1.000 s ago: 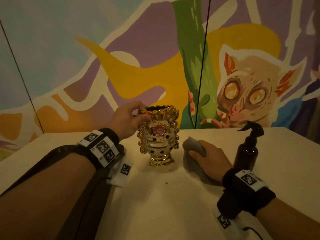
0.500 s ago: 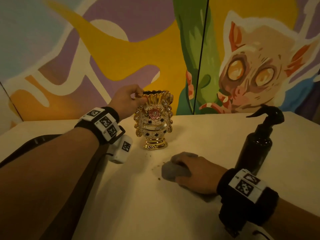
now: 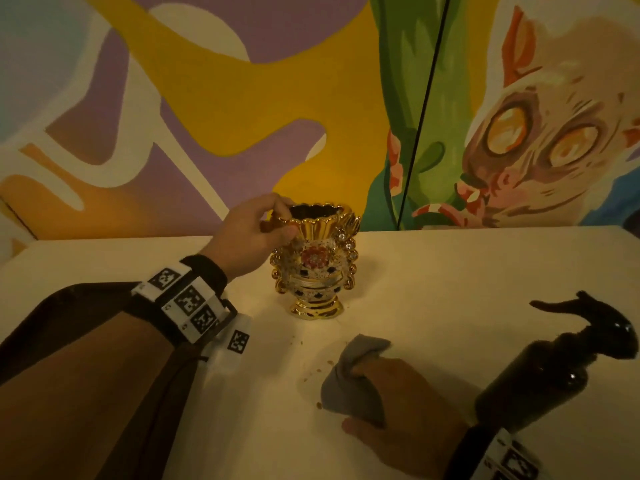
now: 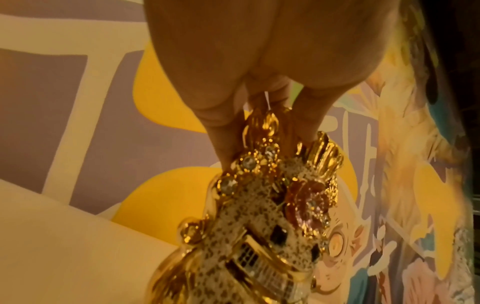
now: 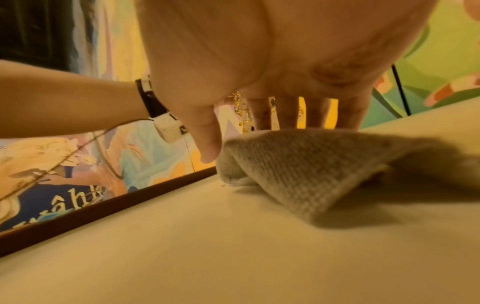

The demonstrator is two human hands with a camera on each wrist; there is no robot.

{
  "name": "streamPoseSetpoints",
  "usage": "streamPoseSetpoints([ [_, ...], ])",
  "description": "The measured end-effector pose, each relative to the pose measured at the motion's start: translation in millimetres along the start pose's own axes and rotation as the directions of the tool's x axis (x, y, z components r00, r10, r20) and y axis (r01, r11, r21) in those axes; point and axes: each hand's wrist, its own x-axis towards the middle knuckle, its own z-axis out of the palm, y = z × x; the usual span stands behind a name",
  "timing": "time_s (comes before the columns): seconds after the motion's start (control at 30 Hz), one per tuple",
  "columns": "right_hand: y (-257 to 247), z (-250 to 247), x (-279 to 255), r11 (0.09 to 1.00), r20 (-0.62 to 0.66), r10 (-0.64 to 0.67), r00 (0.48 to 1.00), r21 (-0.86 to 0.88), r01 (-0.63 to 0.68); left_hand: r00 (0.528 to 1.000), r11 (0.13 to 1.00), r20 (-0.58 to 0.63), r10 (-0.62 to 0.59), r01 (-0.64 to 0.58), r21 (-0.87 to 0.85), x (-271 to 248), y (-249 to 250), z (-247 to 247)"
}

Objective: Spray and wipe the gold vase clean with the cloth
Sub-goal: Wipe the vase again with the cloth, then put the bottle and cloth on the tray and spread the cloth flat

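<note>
The gold vase (image 3: 313, 268) stands upright on the cream table (image 3: 450, 271), toward the back. My left hand (image 3: 285, 220) pinches its scalloped rim from the left. In the left wrist view the left hand (image 4: 265, 133) holds the top of the vase (image 4: 262, 216) between thumb and fingers. My right hand (image 3: 356, 400) grips the bunched grey cloth (image 3: 346, 389) on the table, in front of the vase and apart from it. The right wrist view shows the right hand (image 5: 254, 139) with fingers behind the cloth (image 5: 298, 164) and the thumb at its left edge.
A dark brown spray bottle (image 3: 540, 372) with a black trigger head stands just right of my right hand. Small crumbs (image 3: 311, 372) lie on the table left of the cloth. A painted mural wall (image 3: 207, 98) runs close behind the vase. A dark strip (image 5: 103, 205) borders the table's left edge.
My right hand has dragged the cloth across the table from beside the vase back toward me. The left hand has stayed on the vase rim.
</note>
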Motion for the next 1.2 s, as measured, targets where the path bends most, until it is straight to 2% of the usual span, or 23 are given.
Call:
streamPoseSetpoints([
  [0.1,6,1,-1,0.999,-0.017,-0.005,1.0,0.042,0.006,1.0,0.998,0.029,0.007,-0.009,0.054,-4,-3,-2],
  [0.27,9,2,-6,0.992,-0.06,0.069,0.996,0.11,-0.062,0.998,0.996,0.055,-0.022,0.017,0.084,-6,1,-3],
  [0.37,12,2,-13,0.976,-0.113,0.088,0.99,0.206,-0.064,0.999,0.994,0.05,-0.016,0.011,0.106,-6,3,-2],
  [0.6,16,-1,-26,0.957,-0.061,0.139,0.988,0.265,-0.118,0.999,0.999,0.018,-0.03,0.029,0.033,-14,9,1],
  [0.77,16,-11,-37,0.94,-0.082,0.165,0.983,0.314,-0.132,1.0,0.995,-0.005,-0.027,0.027,0.094,-18,16,-2],
  [0.9,13,-22,-49,0.915,-0.079,0.203,0.976,0.371,-0.161,0.985,0.984,-0.172,-0.035,0.064,0.169,-34,30,-8],
  [1.0,11,-28,-63,0.869,-0.108,0.247,0.963,0.464,-0.171,0.942,0.97,-0.334,0.021,0.063,0.236,-60,47,-5],
  [1.1,22,-28,-87,0.809,-0.15,0.39,0.909,0.527,-0.26,0.931,0.976,-0.364,-0.002,0.08,0.2,-99,57,19],
  [1.17,35,-28,-107,0.746,-0.171,0.548,0.819,0.543,-0.386,0.96,0.981,-0.273,-0.054,0.102,0.166,-126,59,47],
  [1.2,42,-31,-117,0.696,-0.173,0.633,0.754,0.553,-0.458,0.976,0.983,-0.201,-0.084,0.114,0.142,-137,58,62],
])
